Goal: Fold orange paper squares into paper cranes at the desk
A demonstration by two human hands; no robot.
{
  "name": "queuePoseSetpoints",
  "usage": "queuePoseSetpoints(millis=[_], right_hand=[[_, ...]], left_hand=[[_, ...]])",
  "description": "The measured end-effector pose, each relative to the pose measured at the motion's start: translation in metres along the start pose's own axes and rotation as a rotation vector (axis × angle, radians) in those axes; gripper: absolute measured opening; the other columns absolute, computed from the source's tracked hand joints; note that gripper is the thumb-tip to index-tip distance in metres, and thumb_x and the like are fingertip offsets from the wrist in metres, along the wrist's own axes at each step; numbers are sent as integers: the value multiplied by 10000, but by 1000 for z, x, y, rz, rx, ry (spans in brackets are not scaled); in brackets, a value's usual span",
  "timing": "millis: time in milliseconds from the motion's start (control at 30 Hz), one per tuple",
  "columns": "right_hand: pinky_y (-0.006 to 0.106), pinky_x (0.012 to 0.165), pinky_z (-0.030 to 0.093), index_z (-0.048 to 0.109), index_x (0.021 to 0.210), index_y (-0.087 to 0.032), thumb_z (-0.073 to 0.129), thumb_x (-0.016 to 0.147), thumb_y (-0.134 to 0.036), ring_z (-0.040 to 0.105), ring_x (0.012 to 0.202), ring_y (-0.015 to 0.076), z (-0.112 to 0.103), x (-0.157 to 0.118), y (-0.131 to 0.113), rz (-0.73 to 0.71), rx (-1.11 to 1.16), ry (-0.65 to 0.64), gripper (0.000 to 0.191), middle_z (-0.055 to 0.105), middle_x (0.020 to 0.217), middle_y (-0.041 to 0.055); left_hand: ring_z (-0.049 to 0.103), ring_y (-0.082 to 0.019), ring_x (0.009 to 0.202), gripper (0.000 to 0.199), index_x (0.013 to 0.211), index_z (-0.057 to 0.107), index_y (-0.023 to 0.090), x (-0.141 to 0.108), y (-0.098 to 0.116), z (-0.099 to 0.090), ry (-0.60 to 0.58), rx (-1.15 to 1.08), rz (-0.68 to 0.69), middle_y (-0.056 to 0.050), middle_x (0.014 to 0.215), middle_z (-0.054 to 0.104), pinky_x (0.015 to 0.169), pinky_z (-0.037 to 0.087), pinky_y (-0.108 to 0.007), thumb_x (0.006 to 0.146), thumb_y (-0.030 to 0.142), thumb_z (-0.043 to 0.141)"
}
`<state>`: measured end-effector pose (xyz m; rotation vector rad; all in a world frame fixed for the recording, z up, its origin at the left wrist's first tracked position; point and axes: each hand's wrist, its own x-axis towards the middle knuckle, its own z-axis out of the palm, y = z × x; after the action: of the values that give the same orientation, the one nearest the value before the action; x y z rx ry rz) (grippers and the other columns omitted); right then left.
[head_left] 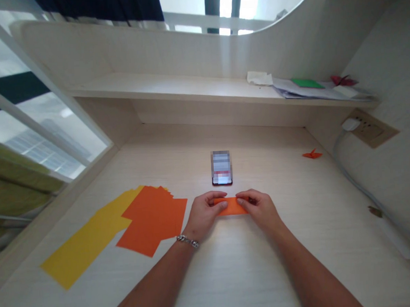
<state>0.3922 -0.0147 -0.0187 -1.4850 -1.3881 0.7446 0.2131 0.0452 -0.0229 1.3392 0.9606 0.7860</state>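
A folded strip of orange paper (pixel 231 206) lies flat on the pale wood-grain surface (pixel 285 241), centred just in front of the person. The left hand (pixel 204 214) and right hand (pixel 259 209) pinch its two ends, with the fingertips nearly meeting above the middle; the hands hide the thumbs' undersides, so the exact grip can't be told. A smartphone (pixel 221 167), its screen blurred out, lies just beyond the strip.

The narrow strip looks like the weak point: if either pinch slips, its layers could shift or spring apart, and any crease pressed then would run crooked. Uneven pressure from the two hands could skew it the same way.

Just left of the left hand, loose orange paper sheets (pixel 153 220) overlap yellow paper sheets (pixel 82 247). The silver chain bracelet (pixel 187 241) on the left wrist sits close enough that a sideways move might catch or drag them. A hard push toward the far side could nudge the phone. Farther right, a small orange origami crane (pixel 312 154) sits well apart.
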Motion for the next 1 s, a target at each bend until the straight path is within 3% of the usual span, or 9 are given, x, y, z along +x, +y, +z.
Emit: queuePoseSetpoints(millis=[1000], right_hand=[[297,680,480,725,909,-223,596,797,-265,625,766,189,0,0,2,-26,-38,-43,175,692,842,49]], left_hand=[[665,-202,870,277,963,716,150,-2,5,-2,-28,66,20,-97,971,723,809,521,-316,691,197,693]])
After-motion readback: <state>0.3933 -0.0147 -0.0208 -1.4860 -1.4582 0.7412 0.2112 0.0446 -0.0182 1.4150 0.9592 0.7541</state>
